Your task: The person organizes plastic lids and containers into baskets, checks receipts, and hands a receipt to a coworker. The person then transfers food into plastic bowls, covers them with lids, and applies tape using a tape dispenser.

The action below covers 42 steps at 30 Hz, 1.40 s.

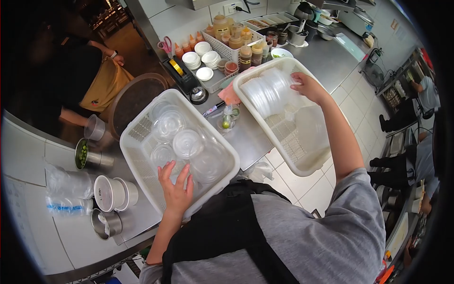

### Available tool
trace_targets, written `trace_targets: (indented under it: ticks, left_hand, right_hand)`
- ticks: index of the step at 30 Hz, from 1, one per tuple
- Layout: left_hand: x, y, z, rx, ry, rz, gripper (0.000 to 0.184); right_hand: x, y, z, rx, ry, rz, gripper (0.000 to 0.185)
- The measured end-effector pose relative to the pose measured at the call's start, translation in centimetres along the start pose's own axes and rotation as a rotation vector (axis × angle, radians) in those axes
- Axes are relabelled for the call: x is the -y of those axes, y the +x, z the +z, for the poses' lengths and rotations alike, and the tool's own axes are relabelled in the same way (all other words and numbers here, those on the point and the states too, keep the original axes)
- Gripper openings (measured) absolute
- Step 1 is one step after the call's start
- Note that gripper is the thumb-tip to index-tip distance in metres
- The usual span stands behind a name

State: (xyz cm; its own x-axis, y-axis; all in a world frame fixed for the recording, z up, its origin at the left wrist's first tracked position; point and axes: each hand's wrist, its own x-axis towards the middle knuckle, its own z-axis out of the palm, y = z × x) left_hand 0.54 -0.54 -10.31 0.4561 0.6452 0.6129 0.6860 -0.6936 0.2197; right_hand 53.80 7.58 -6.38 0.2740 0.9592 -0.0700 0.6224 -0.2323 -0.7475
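Observation:
Clear round plastic containers (187,144) lie in the left white basket (226,177). My left hand (176,188) is over that basket's near side, fingers spread, close to the containers and holding nothing. In the right white basket (302,169), a row of stacked clear lids (269,92) lies on its side along the far end. My right hand (307,88) reaches over the far right rim to the end of this row, its fingers bent at the plastic. Whether it grips a lid cannot be made out. A cloudy clear sheet or bag (312,128) lies nearer in the same basket.
Behind the baskets stand a tape dispenser (182,75), a bell (198,94), white cups (191,59) and sauce bottles (245,57). Paper tubs (109,193) and metal pots (105,223) are at the left. A person (85,71) stands beyond the counter; other people are far right.

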Motion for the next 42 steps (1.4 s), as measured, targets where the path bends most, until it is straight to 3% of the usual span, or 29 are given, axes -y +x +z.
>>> trace_targets:
  ticks: [5, 7, 10, 17, 19, 22, 26, 28, 33, 35, 38, 42]
  left_hand:
    - [-0.3, -0.8, -0.3, 0.002, 0.042, -0.055, 0.056]
    - [-0.6, -1.1, -0.3, -0.025, 0.026, -0.107, 0.053]
    - [-0.9, -1.1, -0.4, -0.035, 0.020, -0.101, 0.052]
    - [-4.6, 4.8, 1.0, 0.020, -0.098, -0.023, 0.039]
    - [-6.3, 7.7, 2.2, 0.123, -0.222, 0.076, 0.032]
    - [-8.0, 11.2, 5.7, 0.253, -0.332, 0.123, 0.031]
    - [-9.2, 14.2, 12.2, 0.285, -0.415, 0.049, 0.036]
    - [-9.9, 15.5, 14.4, 0.346, -0.538, -0.139, 0.043]
    - [-10.5, 18.5, 16.5, 0.183, -0.341, -0.095, 0.044]
    - [-11.0, 20.1, 15.9, 0.357, -0.247, -0.144, 0.045]
    - [-10.9, 21.3, 17.7, 0.333, -0.239, -0.059, 0.047]
    - [-11.6, 22.6, 18.7, 0.374, -0.361, -0.109, 0.047]
  right_hand:
    - [-0.7, 1.1, -0.1, 0.100, 0.014, -0.091, 0.054]
    - [0.8, 0.8, -0.4, 0.120, 0.143, 0.108, 0.051]
    - [0.2, 1.5, -0.2, 0.122, 0.178, 0.144, 0.048]
    - [-3.5, 5.4, 0.7, 0.045, 0.015, 0.029, 0.042]
    - [-1.6, 4.3, 0.8, 0.099, 0.097, 0.151, 0.046]
    - [-1.1, 3.8, 0.8, 0.135, 0.086, 0.168, 0.050]
    - [-1.6, 3.8, 1.0, 0.227, 0.072, 0.173, 0.055]
    - [-1.0, 3.1, 0.7, 0.249, 0.044, 0.150, 0.062]
    - [-0.6, 3.5, 0.0, 0.305, 0.113, 0.195, 0.056]
    - [-0.9, 4.3, -0.4, 0.298, 0.118, 0.179, 0.054]
    - [-1.1, 5.2, -1.4, 0.278, 0.130, 0.164, 0.051]
    - [-1.9, 5.6, -2.2, 0.351, 0.177, 0.180, 0.051]
